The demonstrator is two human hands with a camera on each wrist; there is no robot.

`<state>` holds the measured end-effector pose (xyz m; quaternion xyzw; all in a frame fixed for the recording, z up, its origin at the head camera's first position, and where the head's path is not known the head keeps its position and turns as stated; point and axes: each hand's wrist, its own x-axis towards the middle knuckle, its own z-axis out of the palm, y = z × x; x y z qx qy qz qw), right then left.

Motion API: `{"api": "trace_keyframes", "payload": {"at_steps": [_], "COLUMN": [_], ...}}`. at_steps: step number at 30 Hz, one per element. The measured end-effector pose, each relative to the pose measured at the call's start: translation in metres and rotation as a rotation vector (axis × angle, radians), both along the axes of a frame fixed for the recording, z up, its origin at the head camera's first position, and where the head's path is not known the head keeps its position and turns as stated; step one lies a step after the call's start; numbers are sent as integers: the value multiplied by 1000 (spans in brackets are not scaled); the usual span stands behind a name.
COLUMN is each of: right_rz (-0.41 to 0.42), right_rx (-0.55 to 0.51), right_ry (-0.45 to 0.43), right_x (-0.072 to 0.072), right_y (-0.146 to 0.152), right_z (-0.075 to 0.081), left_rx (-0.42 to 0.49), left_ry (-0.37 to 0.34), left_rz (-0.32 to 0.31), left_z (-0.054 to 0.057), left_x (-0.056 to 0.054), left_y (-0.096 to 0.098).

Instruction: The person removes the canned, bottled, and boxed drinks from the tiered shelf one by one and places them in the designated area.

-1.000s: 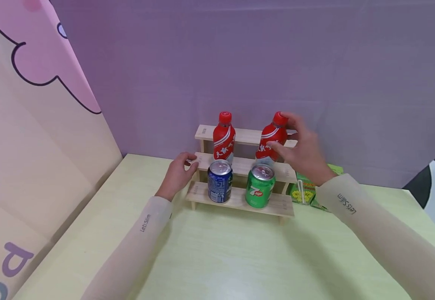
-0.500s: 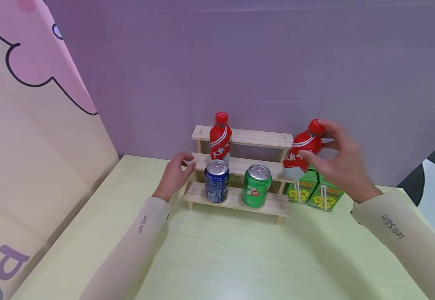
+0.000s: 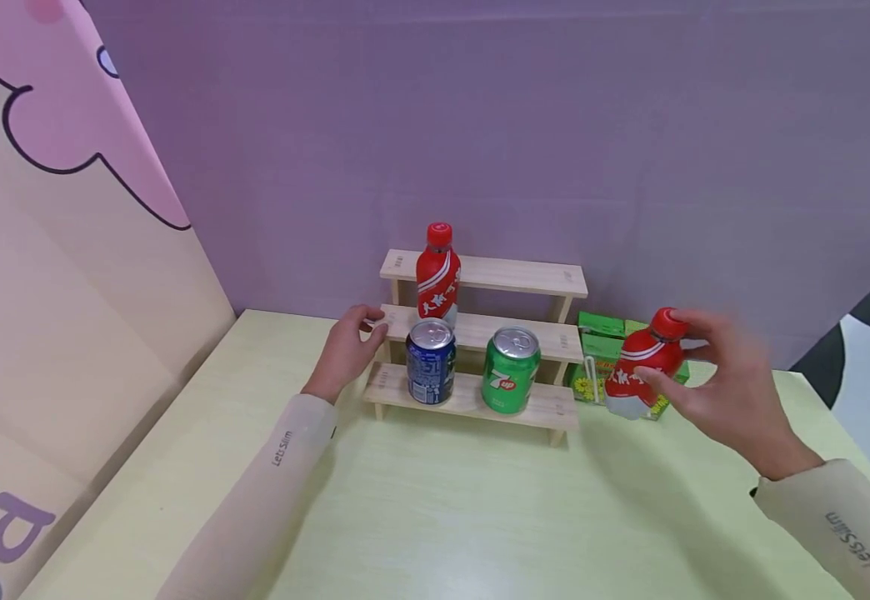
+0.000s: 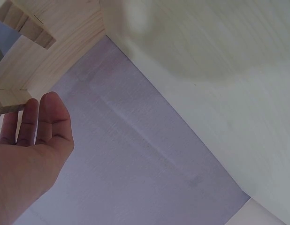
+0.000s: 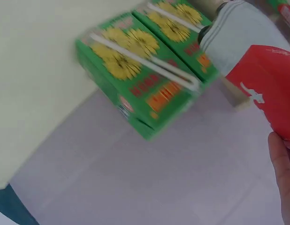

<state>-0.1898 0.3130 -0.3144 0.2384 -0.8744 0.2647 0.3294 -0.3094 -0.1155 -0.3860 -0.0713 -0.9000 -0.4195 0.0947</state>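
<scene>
Through the head camera I see both hands over a pale table (image 3: pixel 420 517). The right hand (image 3: pixel 742 392) has thumb and fingers bent round a tilted red bottle (image 3: pixel 641 367) — thumb on the label, a finger up by the cap. That bottle is right of the 3-tier wooden shelf (image 3: pixel 525 273), in front of green cartons (image 3: pixel 603 346). The left hand (image 3: pixel 347 350) is at the shelf's left end, by the middle tier, fingers relaxed, a gap between thumb and forefinger. An upright red bottle (image 3: pixel 437 283) stands left on that tier; on the lowest, nearer me, are a blue can (image 3: pixel 431 371) at left and a green can (image 3: pixel 510 379) at right.

My left wrist view shows loosely bent fingers against the shelf's wood; whether they press, I cannot tell.

In my right wrist view the held bottle's white end points toward 2 cartons — a white straw (image 5: pixel 135 57) on each.
</scene>
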Motion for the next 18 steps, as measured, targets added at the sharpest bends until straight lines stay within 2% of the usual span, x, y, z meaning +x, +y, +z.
{"api": "trace_keyframes", "payload": {"at_steps": [5,10,15,18], "right_rz": [-21,-28,-8,-25], "right_rx": [-1,-19,-62,-69], "right_ry": [-67,-121,-174,-196], "right_x": [2,-3,-11,-16], "right_y": [2,1,-5,-9], "right_z": [-27,-49,-63,-66], "left_rx": [-1,-2,-5,-6], "left_ry": [-1,-2,-3,-4], "left_rz": [-6,-7,0,1], "left_z": [0,0,1,2], "left_x": [0,0,0,1], "left_y": [0,0,-1,0]}}
